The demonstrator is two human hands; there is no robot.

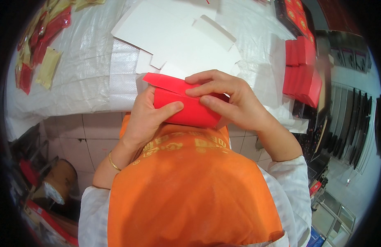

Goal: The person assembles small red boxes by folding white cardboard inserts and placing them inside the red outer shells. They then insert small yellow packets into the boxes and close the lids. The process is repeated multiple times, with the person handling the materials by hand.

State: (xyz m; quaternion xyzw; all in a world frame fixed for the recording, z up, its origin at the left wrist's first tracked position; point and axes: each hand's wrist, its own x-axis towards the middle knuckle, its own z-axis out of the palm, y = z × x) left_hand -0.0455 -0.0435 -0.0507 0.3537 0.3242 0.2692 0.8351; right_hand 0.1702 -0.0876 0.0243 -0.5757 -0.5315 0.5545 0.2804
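Observation:
Close to my orange apron, at the table's near edge, I hold a red cardboard box [190, 112] with a long flap raised along its far side. My left hand [148, 110] grips the box's left end, its thumb lying on the near face and its other fingers hidden behind. At the right end, my right hand [223, 92] pinches the flap's edge between thumb and fingers. The inside of the box does not show. Just beyond it lies a flat white cardboard sheet [165, 31] with cut edges and a folded strip.
White woven sheeting [91, 78] covers the table. Stacked red boxes [299, 74] stand at the right, near a dark patterned box [295, 18]. Gold and red packets [48, 68] lie at the far left. Below left, a brown drum [60, 181] stands on the tiled floor.

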